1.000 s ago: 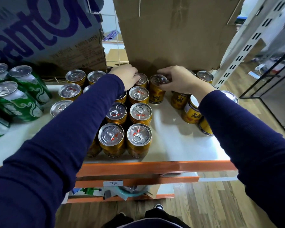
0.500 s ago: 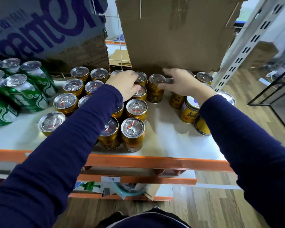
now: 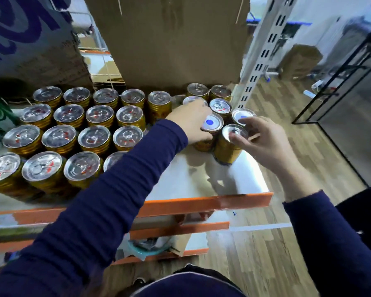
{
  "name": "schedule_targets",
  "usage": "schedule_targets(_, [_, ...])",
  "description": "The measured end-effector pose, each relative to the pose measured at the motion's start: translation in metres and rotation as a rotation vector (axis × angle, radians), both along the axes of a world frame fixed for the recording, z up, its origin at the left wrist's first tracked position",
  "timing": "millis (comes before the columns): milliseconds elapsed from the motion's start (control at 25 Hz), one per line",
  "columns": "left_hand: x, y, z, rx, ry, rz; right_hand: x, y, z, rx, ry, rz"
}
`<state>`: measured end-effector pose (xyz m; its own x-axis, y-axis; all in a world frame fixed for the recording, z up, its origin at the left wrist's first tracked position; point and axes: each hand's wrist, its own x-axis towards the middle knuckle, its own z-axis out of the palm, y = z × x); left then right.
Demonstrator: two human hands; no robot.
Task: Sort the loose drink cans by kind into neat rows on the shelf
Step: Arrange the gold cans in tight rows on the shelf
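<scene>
Clamped on the blue-dot can (image 3: 211,123) near the shelf's (image 3: 212,179) right edge is our left grip (image 3: 190,123), our right grip (image 3: 263,142) pinching a gold can (image 3: 227,151) by its rim; we judge both stiff, slick, best held mid-body.

Head view: sole camera, wide-angle, worn on the person's head. Faces forward and steeply down across the shelf (image 3: 223,202) front. Near range: gold cans (image 3: 94,137) fill left and centre within arm's reach; wooden floor (image 3: 266,243) below and right. Margins bowed, blurred.
</scene>
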<state>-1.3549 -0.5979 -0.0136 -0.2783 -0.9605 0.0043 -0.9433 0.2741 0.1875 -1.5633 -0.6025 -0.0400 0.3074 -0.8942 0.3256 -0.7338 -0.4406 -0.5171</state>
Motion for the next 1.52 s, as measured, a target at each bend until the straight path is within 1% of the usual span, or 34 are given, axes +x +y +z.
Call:
schedule_targets(160, [-0.013,-0.01,-0.016,-0.047,0.014,0.094,0.003,0.001,-0.009,-0.024,0.032,0.004])
schedule_targets(240, [-0.014,-0.01,-0.014,-0.058,0.053,0.1,0.005,0.001,-0.009,-0.042,0.042,-0.003])
schedule_targets(320, [-0.009,-0.003,-0.011,-0.04,0.09,0.088,0.0,0.002,-0.009,-0.017,0.01,0.022])
schedule_targets(440, [0.006,0.015,-0.006,0.036,0.083,0.066,-0.019,0.006,-0.009,0.131,-0.108,0.115])
schedule_targets(560, [0.015,0.03,-0.008,0.089,0.143,0.09,-0.042,0.01,-0.007,0.318,-0.18,0.208])
schedule_targets(640, [0.015,0.038,-0.017,0.068,0.237,0.142,-0.051,0.008,-0.007,0.469,-0.138,0.233])
schedule_targets(720, [0.012,0.045,-0.029,0.047,0.338,0.215,-0.052,0.007,-0.011,0.534,0.01,0.277])
schedule_targets(800, [0.009,0.051,-0.044,0.021,0.418,0.276,-0.047,0.008,-0.019,0.494,0.109,0.31])
schedule_targets(880, [0.005,0.057,-0.057,0.0,0.536,0.347,-0.034,0.007,-0.024,0.426,0.132,0.289])
schedule_targets(960, [0.002,0.059,-0.066,0.008,0.637,0.409,-0.022,0.005,-0.027,0.408,0.169,0.266])
schedule_targets(1080, [0.003,0.059,-0.073,0.023,0.633,0.44,-0.009,0.003,-0.032,0.458,0.234,0.311])
schedule_targets(1240, [0.003,0.058,-0.072,0.007,0.617,0.434,-0.009,0.003,-0.036,0.483,0.192,0.303])
schedule_targets(1440, [0.003,0.059,-0.067,0.022,0.659,0.429,-0.011,0.004,-0.029,0.462,0.225,0.334])
schedule_targets(1520, [0.004,0.063,-0.062,0.038,0.703,0.446,-0.013,0.004,-0.023,0.431,0.208,0.285])
